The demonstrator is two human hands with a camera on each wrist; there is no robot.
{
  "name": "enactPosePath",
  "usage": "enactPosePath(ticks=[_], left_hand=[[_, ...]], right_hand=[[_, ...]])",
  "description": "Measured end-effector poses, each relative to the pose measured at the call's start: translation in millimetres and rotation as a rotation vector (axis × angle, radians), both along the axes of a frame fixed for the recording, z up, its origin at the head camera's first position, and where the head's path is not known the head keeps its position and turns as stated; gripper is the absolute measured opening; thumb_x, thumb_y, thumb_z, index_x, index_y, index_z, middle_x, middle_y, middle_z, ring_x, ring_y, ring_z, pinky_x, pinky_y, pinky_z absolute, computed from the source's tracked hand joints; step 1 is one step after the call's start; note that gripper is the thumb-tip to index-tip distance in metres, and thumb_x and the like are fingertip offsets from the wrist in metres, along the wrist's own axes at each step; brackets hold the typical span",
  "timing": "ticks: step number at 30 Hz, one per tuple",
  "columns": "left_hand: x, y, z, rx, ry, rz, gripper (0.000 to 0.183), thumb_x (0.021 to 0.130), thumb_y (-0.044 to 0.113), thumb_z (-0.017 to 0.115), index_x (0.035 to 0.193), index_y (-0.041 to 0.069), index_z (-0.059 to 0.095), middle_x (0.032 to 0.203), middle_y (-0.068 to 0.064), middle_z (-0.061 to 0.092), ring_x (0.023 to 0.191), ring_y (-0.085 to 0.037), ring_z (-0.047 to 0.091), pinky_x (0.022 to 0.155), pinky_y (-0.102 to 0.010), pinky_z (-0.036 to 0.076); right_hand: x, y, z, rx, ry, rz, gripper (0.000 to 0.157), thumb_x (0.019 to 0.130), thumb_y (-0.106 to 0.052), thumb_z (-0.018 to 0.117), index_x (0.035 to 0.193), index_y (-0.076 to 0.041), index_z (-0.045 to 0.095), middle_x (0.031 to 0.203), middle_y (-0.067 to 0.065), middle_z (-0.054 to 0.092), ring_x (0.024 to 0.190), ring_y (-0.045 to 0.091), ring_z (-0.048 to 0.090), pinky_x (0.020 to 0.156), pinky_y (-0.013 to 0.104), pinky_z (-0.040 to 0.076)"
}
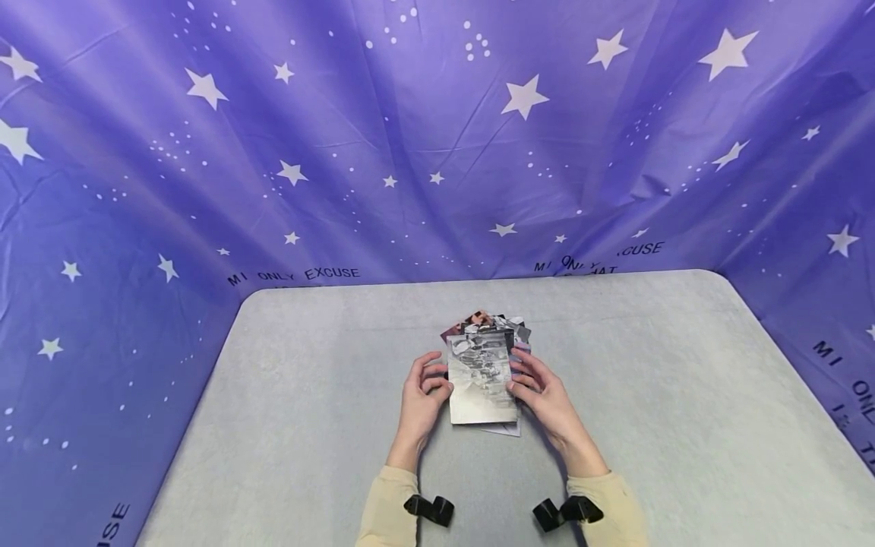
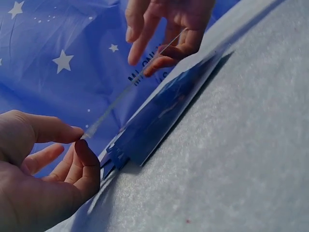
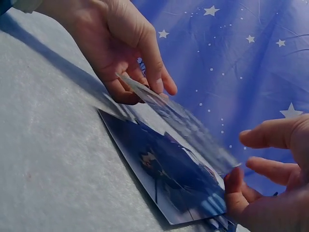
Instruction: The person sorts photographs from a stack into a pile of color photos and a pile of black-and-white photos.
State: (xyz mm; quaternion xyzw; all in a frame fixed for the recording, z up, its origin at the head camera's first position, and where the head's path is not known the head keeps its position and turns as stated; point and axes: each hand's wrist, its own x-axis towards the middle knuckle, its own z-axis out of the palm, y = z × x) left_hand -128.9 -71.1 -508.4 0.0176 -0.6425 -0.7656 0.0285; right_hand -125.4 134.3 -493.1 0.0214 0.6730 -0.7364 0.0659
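Observation:
A black-and-white photo print (image 1: pixel 481 387) is raised at a slant above a loose stack of other prints (image 1: pixel 522 334). My left hand (image 1: pixel 420 399) pinches its left edge, and the left wrist view shows that hand (image 2: pixel 48 174) with the print's corner between fingertips. On the opposite edge my right hand (image 1: pixel 547 399) touches the print. In the right wrist view, the right hand (image 3: pixel 275 169) has a gap between its upper digit and the print (image 3: pixel 188 125), while a lower fingertip meets the corner. Beneath lies a glossy dark-blue print (image 3: pixel 145 169), partly covered.
The stack fans out unevenly past the raised print, with a pale corner (image 1: pixel 509 431) at its near side. Everything lies on a light grey cloth-covered table (image 1: pixel 307 395). A purple star-patterned curtain (image 1: pixel 410 152) surrounds the back and sides. Black straps (image 1: pixel 431 509) sit on both wrists.

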Motion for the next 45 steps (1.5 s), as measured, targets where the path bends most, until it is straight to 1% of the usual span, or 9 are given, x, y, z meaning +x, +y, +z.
enactPosePath(ticks=[3,8,12,18,22,27,33,40,45], left_hand=[[-3.2,-0.2,-12.3,0.034,-0.014,0.0,0.055,0.077,-0.019,0.058,0.129,-0.006,0.05,0.107,-0.021,0.057,0.077,-0.012,0.058,0.071,-0.02,0.048],[-0.6,-4.4,-11.3,0.049,-0.011,-0.028,0.054,0.078,-0.018,0.058,0.131,-0.006,0.049,0.107,-0.018,0.055,0.079,-0.011,0.057,0.073,-0.02,0.048],[1.3,-9.8,-12.0,0.064,-0.017,-0.059,0.054,0.08,-0.016,0.059,0.132,-0.006,0.049,0.102,-0.014,0.056,0.08,-0.011,0.057,0.074,-0.02,0.048],[4.3,-14.8,-13.3,0.064,-0.039,-0.111,0.056,0.081,-0.015,0.059,0.135,-0.004,0.049,0.093,-0.008,0.057,0.076,-0.007,0.056,0.074,-0.02,0.047],[5.4,-17.4,-14.4,0.053,-0.035,-0.124,0.057,0.082,-0.015,0.059,0.136,-0.003,0.048,0.095,-0.008,0.058,0.077,-0.007,0.058,0.075,-0.02,0.048],[5.2,-24.3,-14.9,0.044,-0.032,-0.112,0.057,0.082,-0.015,0.058,0.136,-0.004,0.047,0.096,-0.011,0.06,0.078,-0.008,0.06,0.074,-0.02,0.048],[3.7,-35.3,-15.4,-0.004,-0.048,-0.095,0.056,0.083,-0.014,0.057,0.136,-0.003,0.048,0.099,-0.014,0.061,0.08,-0.008,0.062,0.073,-0.02,0.048],[2.1,-48.9,-16.0,-0.012,-0.067,-0.103,0.055,0.083,-0.014,0.058,0.137,-0.003,0.047,0.1,-0.014,0.062,0.079,-0.008,0.062,0.069,-0.022,0.05],[-0.3,-60.5,-15.8,-0.01,-0.062,-0.114,0.056,0.083,-0.015,0.059,0.137,-0.005,0.046,0.101,-0.017,0.063,0.078,-0.009,0.063,0.066,-0.023,0.051]], right_hand=[[-0.3,-3.8,0.0,-0.022,-0.009,-0.032,0.055,0.083,0.015,0.057,0.136,0.012,0.045,0.129,0.027,0.046,0.096,0.012,0.056,0.08,0.018,0.048],[-0.9,-9.1,-0.2,0.01,-0.004,-0.06,0.052,0.082,0.014,0.059,0.132,0.013,0.049,0.121,0.024,0.051,0.093,0.009,0.056,0.08,0.017,0.048],[-2.0,-12.5,-1.0,0.047,0.008,-0.053,0.053,0.082,0.014,0.059,0.134,0.009,0.05,0.118,0.024,0.053,0.094,0.011,0.055,0.079,0.017,0.048],[-4.0,-16.8,-2.0,0.099,0.02,-0.039,0.053,0.083,0.012,0.06,0.135,0.004,0.051,0.118,0.026,0.054,0.087,0.012,0.059,0.075,0.019,0.048],[-5.9,-19.9,-3.4,0.108,0.024,-0.038,0.052,0.083,0.011,0.061,0.134,0.004,0.052,0.115,0.025,0.055,0.082,0.009,0.059,0.073,0.019,0.048],[-8.3,-24.8,-5.9,0.124,0.027,-0.009,0.052,0.084,0.011,0.061,0.134,0.003,0.053,0.111,0.025,0.059,0.079,0.009,0.06,0.071,0.019,0.048],[-11.1,-32.5,-7.3,0.148,0.07,0.029,0.049,0.086,0.009,0.059,0.134,0.004,0.052,0.106,0.024,0.062,0.076,0.01,0.061,0.069,0.019,0.047],[-16.0,-42.8,-10.4,0.162,0.106,0.053,0.049,0.084,0.011,0.06,0.132,0.006,0.053,0.112,0.024,0.058,0.07,0.007,0.058,0.064,0.017,0.045],[-20.0,-51.6,-12.6,0.166,0.123,0.066,0.049,0.081,0.013,0.061,0.13,0.007,0.054,0.107,0.022,0.055,0.063,0.005,0.053,0.058,0.016,0.042]])
